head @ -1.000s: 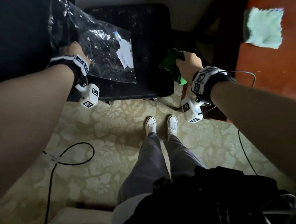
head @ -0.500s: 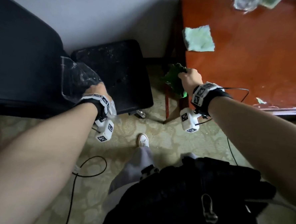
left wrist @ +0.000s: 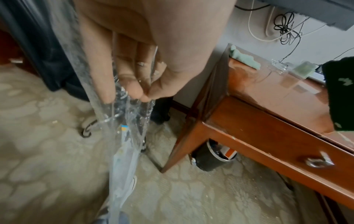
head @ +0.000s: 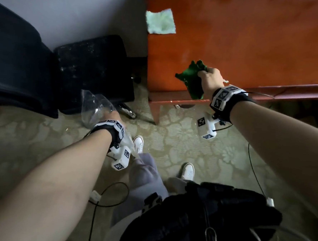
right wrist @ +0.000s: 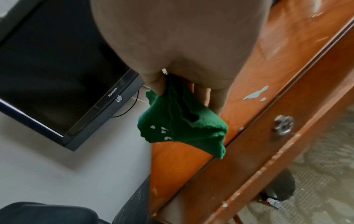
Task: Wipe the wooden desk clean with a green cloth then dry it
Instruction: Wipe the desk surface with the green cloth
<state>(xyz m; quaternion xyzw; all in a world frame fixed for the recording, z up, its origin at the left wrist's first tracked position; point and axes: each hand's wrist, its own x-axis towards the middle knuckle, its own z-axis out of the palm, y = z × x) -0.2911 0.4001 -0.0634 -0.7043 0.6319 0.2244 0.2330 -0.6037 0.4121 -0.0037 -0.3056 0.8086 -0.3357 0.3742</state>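
Note:
My right hand [head: 210, 79] grips a crumpled dark green cloth [head: 191, 76] and holds it just above the near left corner of the red-brown wooden desk [head: 252, 42]. In the right wrist view the green cloth [right wrist: 182, 119] hangs from my thumb and fingers over the desk edge [right wrist: 249, 94]. My left hand [head: 110, 116] is low, off the desk's left side, pinching a clear plastic bag [head: 94, 107]. The left wrist view shows the bag [left wrist: 122, 121] dangling from my fingertips [left wrist: 134, 92]. A pale green cloth [head: 160, 21] lies flat at the desk's far left corner.
A black stool [head: 92, 69] and a dark chair [head: 14, 65] stand left of the desk. A black bin [left wrist: 212, 157] sits under the desk, by its drawer handle [left wrist: 318, 162]. A wall-mounted TV [right wrist: 57, 75] hangs above. Cables [head: 108, 197] trail on the patterned carpet.
My view has swung right toward the desk. The right hand carried the green cloth from beside the stool to above the desk's near corner. The left hand lowered the plastic bag.

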